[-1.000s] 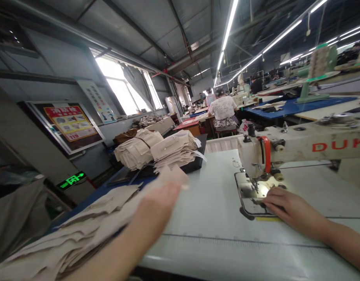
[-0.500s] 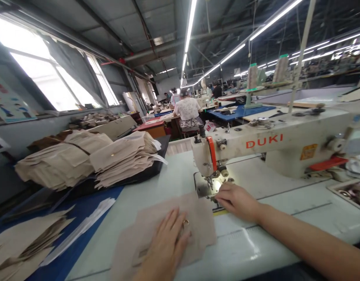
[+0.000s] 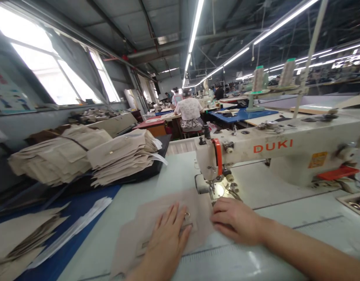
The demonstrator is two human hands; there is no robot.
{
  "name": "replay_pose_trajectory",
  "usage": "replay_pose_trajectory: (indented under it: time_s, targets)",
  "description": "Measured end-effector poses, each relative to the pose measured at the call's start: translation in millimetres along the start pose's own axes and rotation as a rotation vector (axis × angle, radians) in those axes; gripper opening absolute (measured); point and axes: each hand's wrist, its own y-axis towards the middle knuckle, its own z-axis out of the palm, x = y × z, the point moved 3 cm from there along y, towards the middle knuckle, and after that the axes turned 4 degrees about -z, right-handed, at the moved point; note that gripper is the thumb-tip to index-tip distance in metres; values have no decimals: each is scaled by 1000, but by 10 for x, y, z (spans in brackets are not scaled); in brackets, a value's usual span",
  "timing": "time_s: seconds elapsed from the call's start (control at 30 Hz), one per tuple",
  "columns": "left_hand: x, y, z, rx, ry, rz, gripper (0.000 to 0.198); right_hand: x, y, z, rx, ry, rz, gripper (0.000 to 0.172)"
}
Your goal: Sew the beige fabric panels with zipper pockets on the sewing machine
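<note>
My left hand (image 3: 165,242) lies flat and open on a thin beige fabric piece (image 3: 202,230), fingers stretched toward the sewing machine. A small metal ring (image 3: 187,214) shows on the fabric beside its index finger. My right hand (image 3: 237,220) is closed, its fingers curled together at the fabric's right edge, just in front of the needle plate (image 3: 218,191). Whatever its fingertips hold, if anything, is hidden. Above stands the white sewing machine (image 3: 244,150) marked DUKI, its lamp lighting the plate around the needle and presser foot.
To the left are a stack of beige fabric pieces (image 3: 124,154), a tied bundle (image 3: 57,156) and more loose pieces (image 3: 27,230) beside white strips (image 3: 77,226). A tray of metal parts (image 3: 354,205) sits at the right. Thread cones stand behind the machine; a seated person (image 3: 189,109) is farther off.
My right hand has drawn back from the needle area toward me, to the fabric's right edge. My left hand stays flat on the fabric. The camera view has shifted slightly.
</note>
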Motion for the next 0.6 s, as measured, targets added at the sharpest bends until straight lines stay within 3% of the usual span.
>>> replay_pose_trajectory:
  time_s: [0.1, 0.2, 0.3, 0.47, 0.53, 0.6]
  targets:
    - [36, -74, -9, -84, -95, 4, 54, 20, -20, 7, 18, 59, 27, 23]
    - [299, -161, -102, -304, -173, 51, 49, 11, -53, 37, 65, 79, 41, 26]
    - [891, -299, -289, -431, -180, -47, 46, -10, -86, 61, 75, 77, 35, 27]
    - [2111, -589, -658, -416, -34, -551, 45, -52, -98, 69, 6, 70, 48, 28]
    - [2379, -679, -722, -383, -18, -620, 41, -68, -97, 77, -16, 59, 47, 27]
    - [2486, -738, -713, -352, -17, -621, 34, -85, -102, 88, -32, 42, 45, 27]
